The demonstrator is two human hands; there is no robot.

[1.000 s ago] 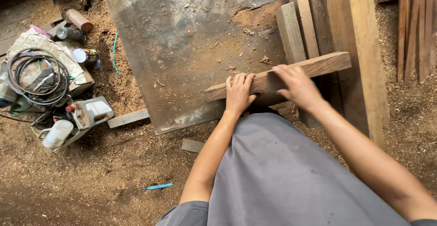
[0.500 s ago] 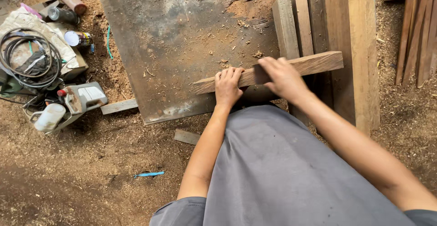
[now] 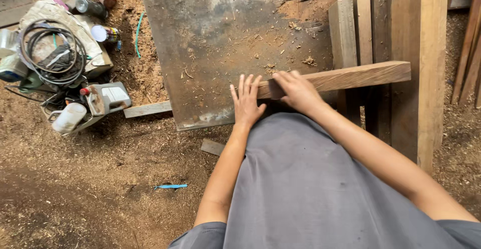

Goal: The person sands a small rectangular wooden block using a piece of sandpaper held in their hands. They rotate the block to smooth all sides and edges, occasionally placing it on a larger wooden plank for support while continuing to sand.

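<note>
A long reddish-brown wooden plank (image 3: 350,76) lies across the near edge of a worn grey metal sheet (image 3: 225,38) dusted with sawdust. My right hand (image 3: 298,92) rests on top of the plank near its left end, fingers curled over it. My left hand (image 3: 246,101) lies flat, fingers spread, against the plank's left end and the sheet. My grey clothing fills the lower middle of the view.
Upright wooden boards (image 3: 416,43) stand at the right. At left lie coiled black cable (image 3: 47,48), a grey power tool (image 3: 105,98), cans and a white bottle (image 3: 67,117). Small wood offcuts (image 3: 148,109) and a blue strip (image 3: 170,186) lie on the sawdust floor.
The plank has swung from tilted to nearly level and shifted a little. My left hand has opened flat at its end; my right hand stays on top.
</note>
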